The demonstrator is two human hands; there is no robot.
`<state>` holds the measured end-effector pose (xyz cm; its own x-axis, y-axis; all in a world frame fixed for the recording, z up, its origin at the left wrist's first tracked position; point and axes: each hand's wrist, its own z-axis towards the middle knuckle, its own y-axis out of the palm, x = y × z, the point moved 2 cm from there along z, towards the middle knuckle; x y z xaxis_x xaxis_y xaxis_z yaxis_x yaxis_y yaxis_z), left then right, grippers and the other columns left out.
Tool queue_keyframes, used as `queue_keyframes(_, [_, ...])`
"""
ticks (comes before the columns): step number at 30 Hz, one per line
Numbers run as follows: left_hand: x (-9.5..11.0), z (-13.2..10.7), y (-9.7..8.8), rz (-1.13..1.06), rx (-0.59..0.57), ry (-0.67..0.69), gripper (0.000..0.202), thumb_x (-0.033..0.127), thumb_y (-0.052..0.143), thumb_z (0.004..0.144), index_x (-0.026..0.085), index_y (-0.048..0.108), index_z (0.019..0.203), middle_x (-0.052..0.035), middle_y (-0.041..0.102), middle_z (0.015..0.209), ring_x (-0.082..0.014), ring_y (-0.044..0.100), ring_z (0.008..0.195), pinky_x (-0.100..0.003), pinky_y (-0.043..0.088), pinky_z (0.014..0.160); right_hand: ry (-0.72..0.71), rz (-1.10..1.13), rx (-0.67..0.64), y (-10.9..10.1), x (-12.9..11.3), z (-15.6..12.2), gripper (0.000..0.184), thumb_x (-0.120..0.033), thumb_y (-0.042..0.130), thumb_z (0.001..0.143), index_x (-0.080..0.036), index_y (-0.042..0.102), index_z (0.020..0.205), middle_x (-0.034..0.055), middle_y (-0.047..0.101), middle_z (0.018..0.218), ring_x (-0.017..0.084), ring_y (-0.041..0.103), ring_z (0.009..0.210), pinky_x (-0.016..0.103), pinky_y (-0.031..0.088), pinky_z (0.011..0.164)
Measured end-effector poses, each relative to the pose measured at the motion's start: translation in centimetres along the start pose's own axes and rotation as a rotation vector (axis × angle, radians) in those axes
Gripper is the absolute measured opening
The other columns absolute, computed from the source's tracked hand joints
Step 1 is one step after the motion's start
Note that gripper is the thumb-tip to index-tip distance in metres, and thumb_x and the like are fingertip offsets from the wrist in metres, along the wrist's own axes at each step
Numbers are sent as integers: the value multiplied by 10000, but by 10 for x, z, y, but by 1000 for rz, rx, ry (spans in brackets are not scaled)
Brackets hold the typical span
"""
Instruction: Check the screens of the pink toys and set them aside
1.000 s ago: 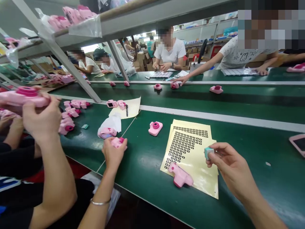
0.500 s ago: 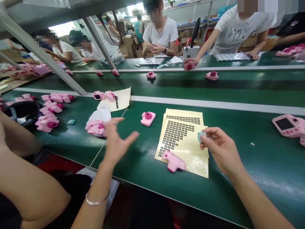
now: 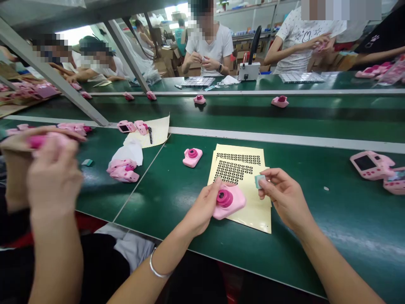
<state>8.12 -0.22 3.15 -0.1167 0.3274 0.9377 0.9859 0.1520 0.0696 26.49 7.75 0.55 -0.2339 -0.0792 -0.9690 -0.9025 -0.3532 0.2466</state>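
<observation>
A pink toy camera [image 3: 236, 200] is in my left hand [image 3: 201, 211], its magenta lens turned up and its body tilted. My fingers wrap round its left end, just over cream sheets of small black stickers [image 3: 253, 221]. My right hand [image 3: 286, 196] pinches a small teal piece [image 3: 259, 181], perhaps a pad, beside the sheets' right edge. Rows of the black squares show on the sheets, and part of the lower sheet is bare. Another pink toy camera [image 3: 192, 157] lies lens up to the left of the sheets.
At my left, a co-worker's blurred hands [image 3: 53, 169] hold a pink camera. Several pink cameras [image 3: 122, 171] and a teal block [image 3: 87, 162] lie nearby. Two cameras [image 3: 368, 166] sit at right. Beyond a white rail [image 3: 253, 138], cameras [image 3: 280, 101] stand on a green belt; co-workers sit opposite.
My left hand came down and right, and lifted the toy camera off the sheets, turned lens up. My right hand barely moved. The left co-worker raised a camera; the one opposite took one off the belt.
</observation>
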Motion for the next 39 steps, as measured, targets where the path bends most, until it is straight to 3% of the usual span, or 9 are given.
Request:
queue_keyframes(3, [2,3,5,-20,54,-57,758,756,382,822,118,712,1065,-74,670,778,-99,550,603,-213,418,583,21,31,-48,6,-3,-3,300,-355,739,793,-185,604,999,10,567,823,77,575,620,210,507,557])
queue_keyframes(7, [1,7,7,-64,2,-159,865,842,320,764,152,697,1127,-100,703,974,-107,571,565,-196,331,443,48,57,-83,10,-6,-6,306,-357,741,793,-187,605,1008,9,568,836,68,573,609,194,503,545])
queue_keyframes(13, [6,11,13,-123,53,-131,907,837,295,775,80,713,1048,-143,704,1003,-179,657,812,-250,487,687,95,86,-175,12,-5,-10,306,-357,733,800,-200,598,1025,6,573,850,61,567,600,203,516,584])
queue_keyframes(16, [10,8,15,-85,2,-89,836,785,342,808,90,684,1123,-145,695,1049,-207,663,909,-285,501,762,143,133,-230,13,-2,-12,305,-356,742,793,-203,592,1010,0,570,817,52,538,597,173,476,559])
queue_keyframes(19, [16,-2,14,72,-138,5,715,591,666,750,159,569,1312,-117,638,1229,-221,625,1094,-327,496,947,190,182,-221,10,1,-11,317,-360,755,780,-213,587,1005,-12,548,774,41,497,598,134,408,525])
queue_keyframes(22, [18,-15,14,283,-225,131,931,396,829,634,243,408,1451,-99,511,1409,-260,540,1257,-408,435,1100,224,238,-208,9,4,-10,317,-355,753,783,-232,575,1014,-23,526,764,38,471,599,124,367,519])
queue_keyframes(26, [17,-24,19,534,-19,442,809,234,759,701,315,421,1431,-50,479,1435,-263,482,1322,-449,404,1154,214,327,-207,15,5,-9,302,-354,732,799,-247,556,1020,-9,542,869,64,509,704,161,439,643])
queue_keyframes(32, [12,-23,27,767,152,958,680,9,578,747,246,442,1370,-52,547,1350,-190,524,1279,-359,485,1095,200,379,-163,20,4,-9,347,-374,746,772,-243,528,1008,-5,526,854,82,495,716,188,452,672])
queue_keyframes(39, [3,-17,18,657,219,1092,623,24,676,732,278,463,1260,-30,532,1365,-147,525,1281,-288,506,1051,92,380,-240,22,-2,-13,293,-365,726,800,-237,528,973,-1,556,862,80,516,714,196,458,685])
